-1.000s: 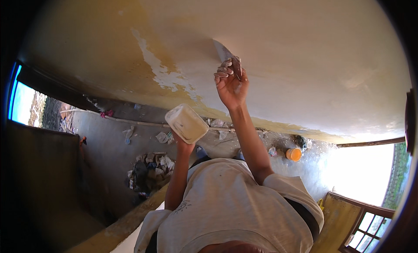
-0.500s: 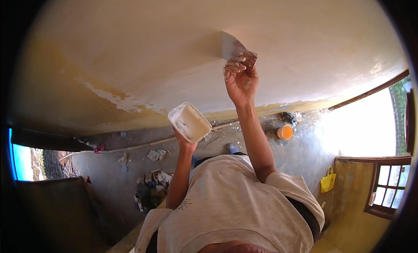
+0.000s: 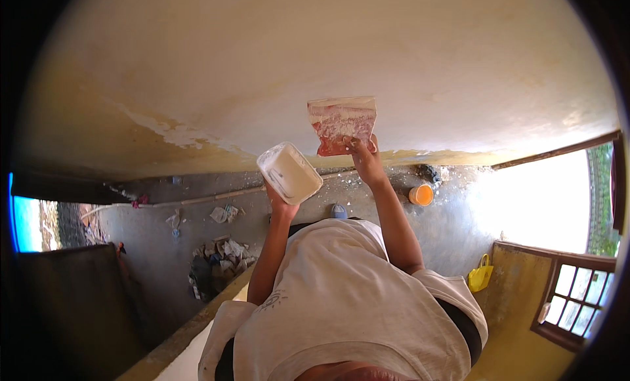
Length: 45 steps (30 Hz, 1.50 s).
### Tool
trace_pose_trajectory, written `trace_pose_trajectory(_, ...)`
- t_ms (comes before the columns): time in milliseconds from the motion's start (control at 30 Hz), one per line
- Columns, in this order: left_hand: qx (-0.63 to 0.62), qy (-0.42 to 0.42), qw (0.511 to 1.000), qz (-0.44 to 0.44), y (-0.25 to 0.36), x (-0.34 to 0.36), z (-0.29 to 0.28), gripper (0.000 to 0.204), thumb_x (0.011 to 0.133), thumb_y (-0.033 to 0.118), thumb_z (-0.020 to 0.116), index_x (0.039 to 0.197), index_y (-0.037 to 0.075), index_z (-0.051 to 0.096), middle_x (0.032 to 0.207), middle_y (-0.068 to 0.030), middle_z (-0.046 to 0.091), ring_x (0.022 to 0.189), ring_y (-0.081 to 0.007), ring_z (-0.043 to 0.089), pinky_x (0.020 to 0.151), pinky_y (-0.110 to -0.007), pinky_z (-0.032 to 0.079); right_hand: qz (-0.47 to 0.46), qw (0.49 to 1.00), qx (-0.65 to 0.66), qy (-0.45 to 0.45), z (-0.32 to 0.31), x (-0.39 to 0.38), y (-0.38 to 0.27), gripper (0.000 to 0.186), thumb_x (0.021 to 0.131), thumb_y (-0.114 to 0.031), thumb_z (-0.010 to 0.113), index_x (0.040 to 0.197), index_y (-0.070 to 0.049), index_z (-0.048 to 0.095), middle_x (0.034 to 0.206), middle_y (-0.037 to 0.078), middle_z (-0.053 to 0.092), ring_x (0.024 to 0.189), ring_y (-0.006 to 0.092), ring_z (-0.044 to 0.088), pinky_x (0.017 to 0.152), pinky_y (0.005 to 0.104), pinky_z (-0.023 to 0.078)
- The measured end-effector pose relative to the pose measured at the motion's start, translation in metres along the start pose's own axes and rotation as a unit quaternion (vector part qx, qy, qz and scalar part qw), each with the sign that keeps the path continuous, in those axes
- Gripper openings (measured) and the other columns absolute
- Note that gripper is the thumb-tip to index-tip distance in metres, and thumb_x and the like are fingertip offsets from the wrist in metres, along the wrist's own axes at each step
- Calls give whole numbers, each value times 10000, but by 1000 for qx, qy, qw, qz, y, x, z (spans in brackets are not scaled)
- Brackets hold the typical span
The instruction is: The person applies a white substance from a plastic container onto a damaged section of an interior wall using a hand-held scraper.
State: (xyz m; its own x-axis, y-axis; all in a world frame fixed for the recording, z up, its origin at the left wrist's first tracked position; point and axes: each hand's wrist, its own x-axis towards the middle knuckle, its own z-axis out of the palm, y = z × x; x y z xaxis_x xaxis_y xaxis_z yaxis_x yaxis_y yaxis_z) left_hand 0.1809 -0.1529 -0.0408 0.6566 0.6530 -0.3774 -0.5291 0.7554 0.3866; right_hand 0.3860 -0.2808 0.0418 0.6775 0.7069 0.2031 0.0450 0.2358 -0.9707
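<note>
My left hand (image 3: 280, 201) is closed around a rectangular off-white plastic tub (image 3: 289, 172) smeared with pale paste inside. To its upper right, my right hand (image 3: 365, 155) grips a wide scraper (image 3: 340, 124), its reddish face turned to the camera and streaked with pale paste. Both are held in front of a wall (image 3: 295, 53) with pale coating, yellowish areas and flaked patches; whether the scraper touches the wall is hard to tell.
The floor (image 3: 157, 237) holds a long pale pole (image 3: 210, 197), a rubbish pile (image 3: 220, 266), an orange bucket (image 3: 421, 195), scattered scraps and a yellow bag (image 3: 481, 273). A ledge (image 3: 177, 338) runs close by me. A bright doorway and a barred window (image 3: 576, 296) are at right.
My right hand has moved down from higher on the wall, and the scraper has turned to show its broad face. The tub has shifted slightly upward in view.
</note>
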Motion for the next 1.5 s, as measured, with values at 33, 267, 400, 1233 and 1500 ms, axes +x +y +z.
trace_pose_trajectory(33,-4,2,1000,9,6,-6,-2,486,959,543,451,1294,198,518,1254,17,579,1153,-209,564,988,-424,471,3,999,-35,-34,10,0,6,309,956,-157,542,1198,25,480,1073,109,623,1055,209,589,952,352,453)
trace_pose_trajectory(267,-58,-20,988,142,71,-59,-54,579,947,548,451,1387,173,428,1370,-39,505,1254,-266,503,1058,-492,404,262,923,246,-139,125,8,63,344,1006,-205,401,1229,44,477,1152,112,620,1086,180,563,945,320,431)
trace_pose_trajectory(400,246,110,907,323,105,-96,-63,749,803,396,728,1392,101,370,1332,-108,504,1219,-311,508,1041,-464,400,385,846,301,-212,191,21,83,392,1014,-265,334,1208,12,531,1113,84,623,958,174,552,875,309,433)
trace_pose_trajectory(1233,-113,7,979,167,178,-68,-115,594,941,577,456,1413,219,407,1401,-11,477,1290,-266,475,1072,-538,375,369,831,397,-125,247,17,65,225,919,-238,528,1060,-92,625,1147,94,663,1014,213,596,872,379,453)
trace_pose_trajectory(1500,451,93,786,412,216,-86,-139,764,865,308,685,1473,179,241,1404,-76,426,1265,-254,478,1008,-498,453,383,659,617,-195,372,69,77,212,889,-197,501,1009,-62,611,931,58,641,848,195,570,782,346,455)
